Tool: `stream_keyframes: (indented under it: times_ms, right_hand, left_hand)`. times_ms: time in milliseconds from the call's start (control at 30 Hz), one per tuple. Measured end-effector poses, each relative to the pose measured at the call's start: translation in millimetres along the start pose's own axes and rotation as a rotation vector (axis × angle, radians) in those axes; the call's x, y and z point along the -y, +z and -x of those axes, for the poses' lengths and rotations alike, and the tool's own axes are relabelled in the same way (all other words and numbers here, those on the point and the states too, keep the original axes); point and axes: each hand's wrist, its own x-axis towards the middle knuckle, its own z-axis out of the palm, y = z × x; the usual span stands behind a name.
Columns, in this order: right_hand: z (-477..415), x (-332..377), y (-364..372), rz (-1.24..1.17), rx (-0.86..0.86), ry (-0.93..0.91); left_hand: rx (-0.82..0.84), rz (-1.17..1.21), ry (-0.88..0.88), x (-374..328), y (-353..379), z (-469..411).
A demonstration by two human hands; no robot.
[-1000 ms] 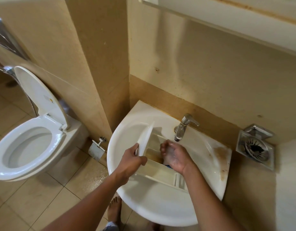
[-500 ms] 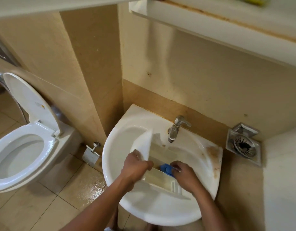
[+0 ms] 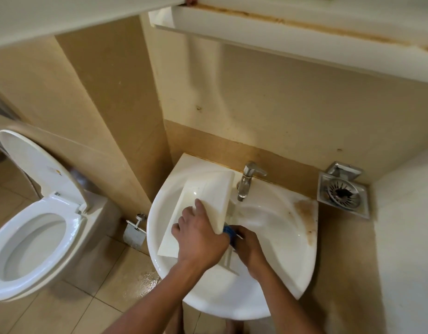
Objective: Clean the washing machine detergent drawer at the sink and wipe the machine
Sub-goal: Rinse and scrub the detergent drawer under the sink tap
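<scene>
We had the detergent drawer [image 3: 205, 201] in the white sink [image 3: 232, 302], tipped with its pale flat side up and its far end just beside the tap [image 3: 246, 182]. Our left hand [image 3: 198, 239] held it from above, fingers spread across that face, forefinger stretched out, thumb out of sight. Our right hand [image 3: 249, 249] sat close beside, fingers curled onto a blue insert [image 3: 228, 231] at the drawer's near edge. A brown stain [image 3: 304, 213] marked the sink's right rim. A toilet [image 3: 44, 206] stood open to the left.
</scene>
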Motion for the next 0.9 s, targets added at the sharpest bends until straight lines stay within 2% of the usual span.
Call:
stream_keyframes:
  times_ms: [67,167,267,367,467,533,633,700,900]
  right_hand:
    - [-1,4,-5,0.017,-0.078,0.005]
    - [-3,10,-16,-0.001,-0.187,0.029]
    - [1,15,-27,0.106,-0.209,-0.025]
    - [1,22,-30,0.224,-0.226,-0.069]
    - [-2,34,-26,0.356,-0.332,-0.118]
    - [-7,46,-23,0.275,-0.435,-0.120]
    - [-16,60,-29,-0.071,-0.531,0.031]
    - [-20,61,-36,-0.148,-0.488,0.068]
    - [-18,76,-50,-0.005,-0.347,0.036]
  left_hand:
    - [0.027,0.106,-0.061,7,0,-3]
    - [0.097,0.420,-0.198,22,-5,-7]
    - [0.190,0.620,-0.318,43,0,-12]
    - [0.216,0.738,-0.338,59,6,-16]
    - [0.276,0.895,-0.354,65,4,-22]
    - [0.324,0.988,-0.413,69,1,-27]
    - [0.381,1.013,-0.468,74,0,-34]
    - [0.395,1.019,-0.491,79,-1,-40]
    - [0.442,1.035,-0.500,99,13,-53]
